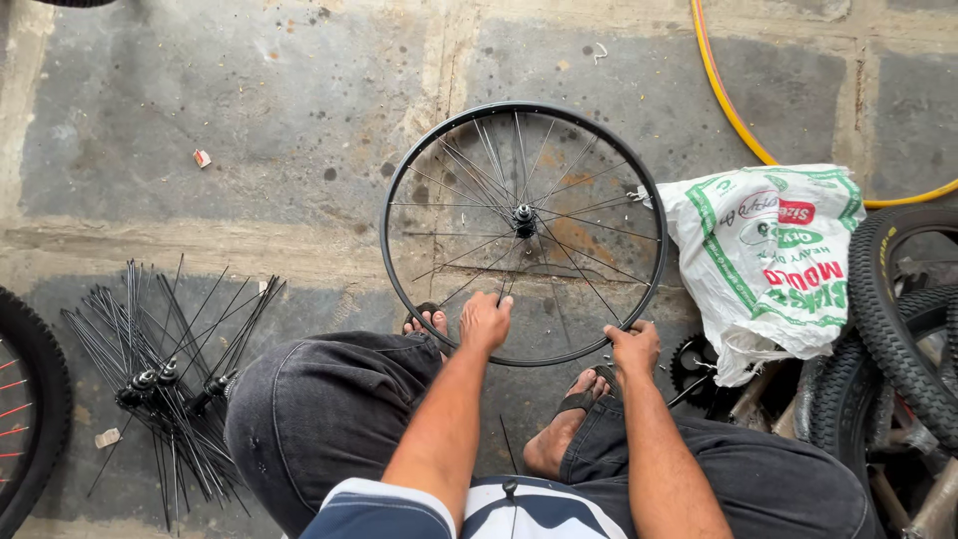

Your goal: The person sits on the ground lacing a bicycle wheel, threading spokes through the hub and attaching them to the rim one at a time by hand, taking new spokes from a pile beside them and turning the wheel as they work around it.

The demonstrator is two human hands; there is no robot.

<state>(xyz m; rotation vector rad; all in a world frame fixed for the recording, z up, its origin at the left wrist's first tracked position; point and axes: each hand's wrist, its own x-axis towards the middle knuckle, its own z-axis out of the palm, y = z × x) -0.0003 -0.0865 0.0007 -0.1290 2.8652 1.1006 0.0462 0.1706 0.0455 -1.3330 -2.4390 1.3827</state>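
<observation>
Left hand [485, 321]: rests on the near arc of the wheel rim [399, 265], fingers curled over the rim edge and closed on it; judged to be steadying the wheel so it does not roll or tip.
Right hand [633, 346]: sits on the same arc, further right, fingers pinched together at the rim where a spoke ends; whether they grip a spoke nipple or only the rim itself, I cannot tell.
Wheel: a bare black rim with thin spokes running to a hub [524, 217], which lies just beyond the left fingers; it seems to lean on the floor between the person's feet, probably so both hands can reach the near edge.
Feet: toes [426, 320] peek out just left of the left fingers; a sandalled foot [565, 424] lies below and between the two hands, close to the rim, likely bracing it.
Loose spokes [170, 369]: a bundle of black spokes with several hubs, fanned on the floor well to the left of the left fingers, within arm's reach.
Sack [763, 255]: a white woven bag with green and red print, just right of the right fingers, mouth folded under; its contents are hidden.
Sprocket [691, 365]: a dark toothed cog just right of the right fingers, partly under the sack.
Tyres [888, 319]: knobbly black tyres stacked beyond the sack.
Hose [728, 100]: yellow, curving across the concrete floor [200, 90] far beyond the right fingers.
</observation>
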